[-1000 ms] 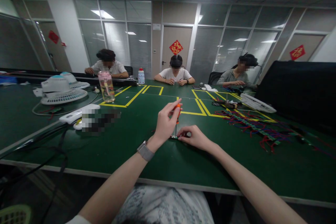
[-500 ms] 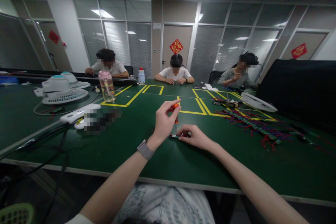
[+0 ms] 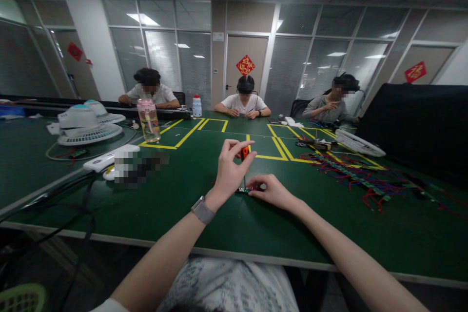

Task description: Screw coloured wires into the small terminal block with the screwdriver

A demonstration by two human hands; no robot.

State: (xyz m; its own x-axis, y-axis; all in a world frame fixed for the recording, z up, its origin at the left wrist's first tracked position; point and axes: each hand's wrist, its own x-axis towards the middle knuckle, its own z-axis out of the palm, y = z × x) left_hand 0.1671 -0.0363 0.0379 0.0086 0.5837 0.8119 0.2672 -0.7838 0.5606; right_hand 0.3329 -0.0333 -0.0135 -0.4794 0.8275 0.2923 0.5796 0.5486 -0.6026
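Observation:
An orange and black screwdriver (image 3: 244, 154) stands upright, its thin shaft reaching down to a small circuit board (image 3: 241, 190) on the green table. My left hand (image 3: 230, 173) is around its handle; the thumb and forefinger are a little apart, and the other fingers are partly hidden. My right hand (image 3: 272, 190) pinches the right end of the board between thumb and fingertips, holding it against the tabletop. The fine detail under the screwdriver's tip is too small to make out.
To the right lies a row of circuit boards with red and blue wires (image 3: 356, 175). A white fan grille (image 3: 360, 142) is behind it. On the left are a drink bottle (image 3: 149, 122), white fans (image 3: 89, 126) and a power strip (image 3: 111, 157). Several people sit across the table.
My left thumb and forefinger have spread apart, uncovering more of the orange handle. My right hand and the board have stayed in place.

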